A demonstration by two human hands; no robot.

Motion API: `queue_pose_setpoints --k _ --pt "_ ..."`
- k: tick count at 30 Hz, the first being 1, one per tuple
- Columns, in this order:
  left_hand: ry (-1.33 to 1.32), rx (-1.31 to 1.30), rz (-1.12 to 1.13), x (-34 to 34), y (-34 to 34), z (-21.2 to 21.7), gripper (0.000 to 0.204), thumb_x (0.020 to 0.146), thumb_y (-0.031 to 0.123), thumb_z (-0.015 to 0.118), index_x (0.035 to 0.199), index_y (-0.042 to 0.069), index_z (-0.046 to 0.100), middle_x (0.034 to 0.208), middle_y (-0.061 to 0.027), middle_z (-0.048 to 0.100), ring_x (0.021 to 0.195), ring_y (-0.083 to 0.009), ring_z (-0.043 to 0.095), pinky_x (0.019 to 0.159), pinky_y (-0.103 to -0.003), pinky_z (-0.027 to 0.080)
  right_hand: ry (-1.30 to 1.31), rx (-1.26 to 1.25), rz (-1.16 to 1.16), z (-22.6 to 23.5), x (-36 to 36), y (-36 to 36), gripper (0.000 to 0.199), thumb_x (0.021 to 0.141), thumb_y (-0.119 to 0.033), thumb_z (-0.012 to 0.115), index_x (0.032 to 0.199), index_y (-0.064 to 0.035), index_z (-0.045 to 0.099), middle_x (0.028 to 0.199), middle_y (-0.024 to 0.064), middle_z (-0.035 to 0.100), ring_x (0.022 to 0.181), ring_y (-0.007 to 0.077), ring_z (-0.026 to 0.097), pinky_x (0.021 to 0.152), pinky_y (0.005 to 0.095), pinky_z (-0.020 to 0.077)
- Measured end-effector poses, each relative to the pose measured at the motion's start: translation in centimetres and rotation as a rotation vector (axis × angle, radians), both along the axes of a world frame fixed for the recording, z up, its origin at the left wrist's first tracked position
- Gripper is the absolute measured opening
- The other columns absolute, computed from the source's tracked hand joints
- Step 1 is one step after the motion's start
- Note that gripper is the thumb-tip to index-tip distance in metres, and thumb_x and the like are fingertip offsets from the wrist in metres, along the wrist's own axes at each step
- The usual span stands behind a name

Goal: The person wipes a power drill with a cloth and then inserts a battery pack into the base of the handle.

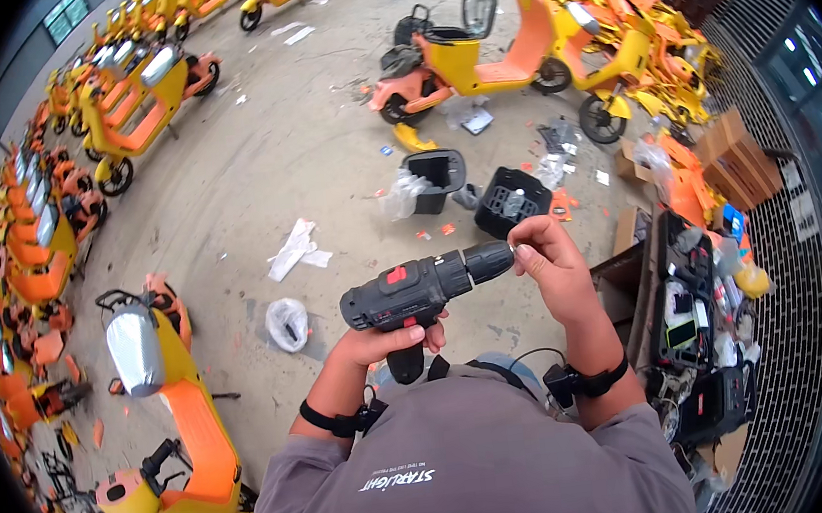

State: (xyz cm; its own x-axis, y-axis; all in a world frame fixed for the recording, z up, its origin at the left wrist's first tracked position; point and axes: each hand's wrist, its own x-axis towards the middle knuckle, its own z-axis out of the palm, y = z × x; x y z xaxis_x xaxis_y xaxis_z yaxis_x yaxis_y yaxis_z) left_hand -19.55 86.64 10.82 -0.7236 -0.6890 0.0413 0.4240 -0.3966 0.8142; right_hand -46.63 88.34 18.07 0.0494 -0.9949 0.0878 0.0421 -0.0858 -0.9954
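Note:
A black cordless drill (413, 294) with red accents lies level in front of me, its chuck pointing right. My left hand (387, 342) is wrapped round its grip from below, the thumb lying across the handle. At the chuck's nose, the thumb and fingers of my right hand (547, 255) are pinched together. What sits between those fingertips is too small and covered to make out. Both wrists wear black straps with small devices.
A yellow and orange scooter (200, 425) stands close on my left; another scooter (487, 66) with its seat raised is ahead. Black bins (515, 205), a white plastic bag (287, 325) and paper scraps (298, 251) litter the floor. Cluttered tool cases (684, 299) flank my right.

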Motion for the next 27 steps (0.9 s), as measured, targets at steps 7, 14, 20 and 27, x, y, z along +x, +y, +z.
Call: queue_pose_setpoints --k 7,14,20,27 --pt "0.012 0.095 0.219 5.0 -5.3 -3.0 0.058 0.081 0.040 0.072 0.117 -0.004 0.059 0.086 -0.0174 0.069 0.070 -0.0223 0.069 0.065 -0.031 0.057 -0.440 0.158 0.442 -3.4 10.4 -12.0 0.073 0.083 -0.042 0.079 0.136 -0.0015 0.049 0.108 0.0042 0.058 0.075 0.0065 0.048 0.068 0.0224 0.0403" --pt "0.055 0.107 0.687 4.9 -13.8 -3.1 0.067 0.084 0.038 0.070 0.133 -0.004 0.048 0.113 -0.0216 0.064 0.077 -0.0227 0.070 0.062 -0.030 0.058 -0.428 0.101 0.490 -4.6 16.1 -25.9 0.032 0.094 -0.032 0.069 0.110 -0.0053 0.062 0.113 0.0095 0.065 0.081 0.0073 0.054 0.068 0.0218 0.0438" --pt "0.048 0.129 0.968 4.5 -19.4 -2.4 0.073 0.086 0.040 0.068 0.139 -0.002 0.040 0.112 -0.0234 0.062 0.065 -0.0238 0.068 0.057 -0.035 0.059 -0.327 0.081 0.713 -2.6 18.2 -35.2 0.032 0.094 -0.031 0.069 0.109 -0.0037 0.064 0.117 0.0126 0.068 0.074 0.0034 0.052 0.058 0.0182 0.0391" --pt "0.212 0.091 1.064 5.5 -23.0 -0.5 0.063 0.088 0.039 0.068 0.134 0.002 0.047 0.089 -0.0127 0.060 0.054 -0.0146 0.059 0.056 -0.032 0.056 -0.342 -0.016 0.860 -1.8 22.5 -40.6 0.034 0.094 -0.026 0.069 0.112 0.0011 0.064 0.115 0.0171 0.069 0.105 0.0204 0.065 0.093 0.0350 0.0523"
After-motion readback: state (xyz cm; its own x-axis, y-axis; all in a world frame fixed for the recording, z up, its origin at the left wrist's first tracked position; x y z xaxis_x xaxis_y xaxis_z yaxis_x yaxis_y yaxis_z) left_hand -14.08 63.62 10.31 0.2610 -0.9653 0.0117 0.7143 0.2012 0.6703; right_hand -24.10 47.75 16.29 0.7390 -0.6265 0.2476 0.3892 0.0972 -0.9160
